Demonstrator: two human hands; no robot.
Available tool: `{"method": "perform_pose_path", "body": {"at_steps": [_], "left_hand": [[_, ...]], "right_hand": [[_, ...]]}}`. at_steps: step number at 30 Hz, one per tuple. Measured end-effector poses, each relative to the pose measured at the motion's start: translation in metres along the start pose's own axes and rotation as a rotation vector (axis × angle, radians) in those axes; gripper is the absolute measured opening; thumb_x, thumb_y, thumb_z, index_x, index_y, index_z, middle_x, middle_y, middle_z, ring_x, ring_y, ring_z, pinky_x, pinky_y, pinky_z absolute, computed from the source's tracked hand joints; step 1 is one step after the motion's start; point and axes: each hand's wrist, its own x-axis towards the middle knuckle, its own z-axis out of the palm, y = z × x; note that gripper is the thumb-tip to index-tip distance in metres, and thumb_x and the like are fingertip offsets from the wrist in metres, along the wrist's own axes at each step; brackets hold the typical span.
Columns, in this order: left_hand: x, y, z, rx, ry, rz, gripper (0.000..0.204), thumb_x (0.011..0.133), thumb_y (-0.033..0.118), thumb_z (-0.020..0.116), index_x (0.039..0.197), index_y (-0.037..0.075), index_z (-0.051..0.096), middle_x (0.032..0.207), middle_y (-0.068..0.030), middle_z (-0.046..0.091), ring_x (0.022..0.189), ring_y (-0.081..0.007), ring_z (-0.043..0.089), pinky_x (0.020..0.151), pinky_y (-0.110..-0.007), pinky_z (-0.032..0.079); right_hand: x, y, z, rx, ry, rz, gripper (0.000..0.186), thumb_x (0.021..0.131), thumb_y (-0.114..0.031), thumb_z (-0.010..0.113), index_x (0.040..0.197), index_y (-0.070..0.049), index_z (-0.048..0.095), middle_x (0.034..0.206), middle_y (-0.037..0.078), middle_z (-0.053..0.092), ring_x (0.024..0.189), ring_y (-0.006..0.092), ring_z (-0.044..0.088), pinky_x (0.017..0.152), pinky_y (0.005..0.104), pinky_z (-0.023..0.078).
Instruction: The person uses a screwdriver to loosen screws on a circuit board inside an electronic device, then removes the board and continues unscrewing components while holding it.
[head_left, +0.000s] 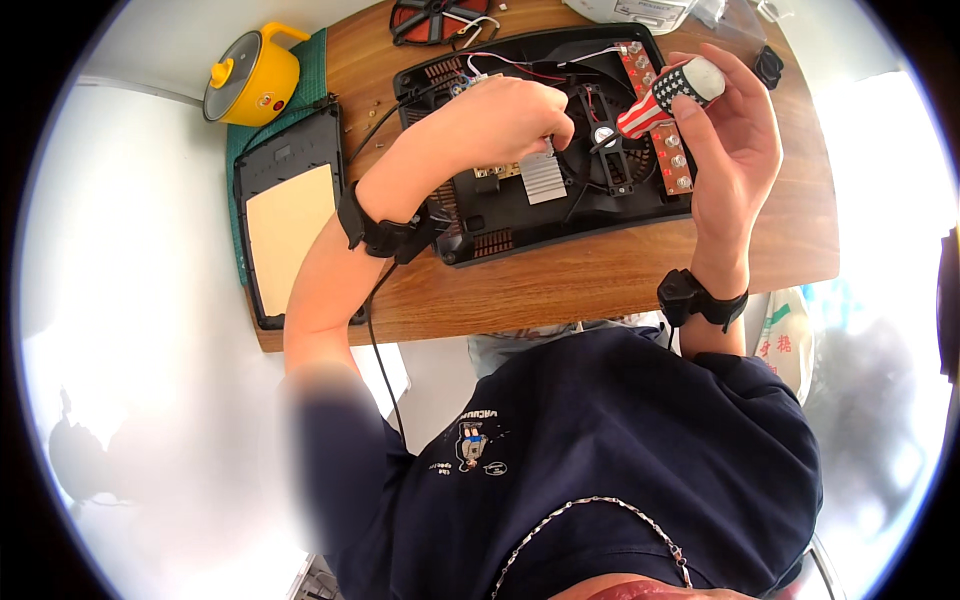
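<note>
An opened black appliance housing (pixel 515 222) lies on the table, with a circuit board, a finned silver heat sink (pixel 543 178) and a fan (pixel 612 165) inside. My left hand (pixel 515 115) reaches over the board from the left. Its fingers are curled closed just above the heat sink; what they hold, if anything, is hidden. Above the right part of the housing, my right hand (pixel 738 135) grips a tool (pixel 660 100) with a stars-and-stripes handle, a white butt end and a narrow dark tip. That tip points left, over the fan. Its exact kind I cannot tell.
A black panel (pixel 330 165) with a cream sheet lies at left on a green mat (pixel 314 62), below a yellow pot (pixel 262 75). Red strip boards (pixel 676 165) line the housing's right side. A round red-and-black coil (pixel 425 22) sits behind. A black cable hangs off the front edge.
</note>
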Motion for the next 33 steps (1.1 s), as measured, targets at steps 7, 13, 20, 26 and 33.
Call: {"method": "perform_pose_path", "body": {"at_steps": [7,13,20,26,33], "left_hand": [[0.002,0.004,0.007,0.006,-0.066,0.000,0.009,0.084,0.009,0.075,0.093,0.012,0.075,0.090,-0.0052,0.066,0.090,-0.0282,0.069,0.076,-0.042,0.057],[-0.001,0.005,0.009,0.013,-0.067,-0.024,0.009,0.086,0.009,0.074,0.095,0.009,0.073,0.093,-0.0059,0.065,0.093,-0.0292,0.068,0.080,-0.041,0.056],[-0.004,0.005,0.014,0.024,-0.011,0.012,0.011,0.084,0.007,0.074,0.095,0.009,0.071,0.093,-0.0057,0.063,0.094,-0.0281,0.066,0.081,-0.040,0.056],[-0.002,0.008,0.017,0.059,0.022,0.046,0.009,0.084,0.006,0.074,0.091,0.008,0.069,0.093,-0.0052,0.062,0.093,-0.0273,0.065,0.080,-0.040,0.056],[0.001,0.004,0.022,0.128,-0.002,0.082,0.004,0.086,0.006,0.070,0.089,0.005,0.067,0.091,-0.0065,0.062,0.094,-0.0264,0.064,0.080,-0.039,0.056]], "right_hand": [[-0.004,0.012,-0.013,0.020,-0.005,-0.040,0.043,0.095,0.004,0.067,0.136,0.003,0.057,0.125,0.017,0.070,0.103,0.0141,0.067,0.082,0.0258,0.056],[-0.014,0.024,-0.024,0.049,0.076,0.085,0.043,0.088,0.006,0.076,0.128,0.002,0.060,0.114,0.008,0.069,0.103,0.0121,0.067,0.087,0.0264,0.056],[-0.017,0.037,-0.040,0.083,0.138,0.215,0.041,0.091,0.002,0.075,0.128,0.003,0.058,0.114,0.011,0.069,0.100,0.0127,0.067,0.086,0.0258,0.058],[-0.019,0.045,-0.044,0.165,0.152,0.265,0.039,0.092,0.002,0.074,0.128,0.003,0.057,0.120,0.014,0.069,0.101,0.0135,0.066,0.087,0.0273,0.058],[-0.019,0.050,-0.049,0.188,0.149,0.279,0.039,0.092,0.004,0.073,0.128,0.003,0.057,0.121,0.015,0.069,0.105,0.0146,0.066,0.092,0.0287,0.057]]}}
